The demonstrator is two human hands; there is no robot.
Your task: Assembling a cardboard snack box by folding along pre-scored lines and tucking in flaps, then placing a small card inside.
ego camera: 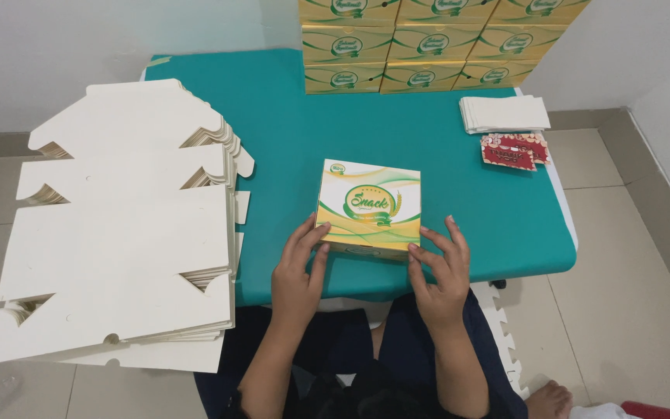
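**Both hands on the box**

At the near edge of the green table (288, 116), the box (369, 207) sits closed. Left hand (298, 268) and right hand (440, 268) press its front corners, fingers spread, not clamped. Flat blanks (118, 233) stacked left, finished boxes (428, 39) behind
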